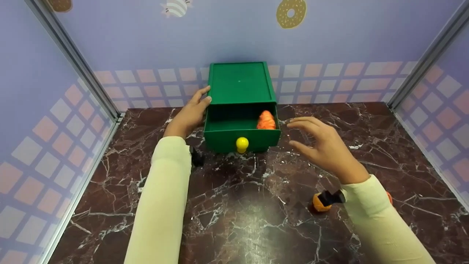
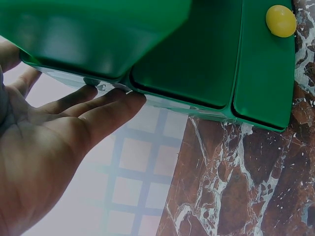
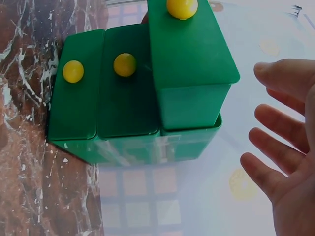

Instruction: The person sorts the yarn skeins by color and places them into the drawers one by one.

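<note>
A green three-drawer cabinet (image 1: 240,82) stands against the back wall, its top drawer (image 1: 220,140) pulled out and fitted with a yellow knob (image 1: 242,143). In the drawer's right side lies an orange-red, ridged piece (image 1: 266,120) shaped like a croissant. My left hand (image 1: 190,114) rests its fingers on the cabinet's left side, and in the left wrist view those fingers (image 2: 110,115) stretch along it. Just right of the drawer, my right hand (image 1: 324,148) hovers with loosely bent, spread fingers and nothing in it. Both lower drawers (image 3: 125,98) are closed in the right wrist view.
On the dark red marble tabletop (image 1: 253,220), a small round orange object (image 1: 321,202) sits near my right wrist, partly covered by the black wrist mount (image 1: 331,198). Another red-orange object (image 1: 389,198) peeks out behind the right sleeve. Patterned panels (image 1: 47,146) enclose the sides and back.
</note>
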{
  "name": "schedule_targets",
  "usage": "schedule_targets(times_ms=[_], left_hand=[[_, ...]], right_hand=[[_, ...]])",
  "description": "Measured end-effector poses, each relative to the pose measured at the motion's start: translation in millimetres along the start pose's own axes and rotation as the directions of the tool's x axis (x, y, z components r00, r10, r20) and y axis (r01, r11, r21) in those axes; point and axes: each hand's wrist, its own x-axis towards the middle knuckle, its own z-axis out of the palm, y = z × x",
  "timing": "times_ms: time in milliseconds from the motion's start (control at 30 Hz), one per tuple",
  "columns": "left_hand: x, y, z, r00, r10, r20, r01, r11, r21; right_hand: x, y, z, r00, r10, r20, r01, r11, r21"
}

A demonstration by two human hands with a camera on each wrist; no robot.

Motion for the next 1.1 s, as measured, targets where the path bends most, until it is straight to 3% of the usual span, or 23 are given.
schedule_targets(times_ms=[500, 833, 1100], left_hand=[[-1.4, 3.8, 0.4, 1.000, -0.018, -0.024, 0.018, 1.000, 0.019], [16.7, -12.2, -4.1, 0.999, 0.004, -0.036, -0.001, 0.998, 0.064], [18.9, -14.6, -4.4, 0.999, 0.006, -0.044, -0.005, 1.000, 0.020]], right_hand=[[-22.9, 13, -5, 0.999, 0.022, 0.034, -0.022, 1.000, -0.004], [-38.5, 20, -10, 0.992, 0.076, 0.101, -0.075, 0.997, -0.014], [-46.4, 25, -10, 0.982, 0.119, 0.146, -0.117, 0.993, -0.022]])
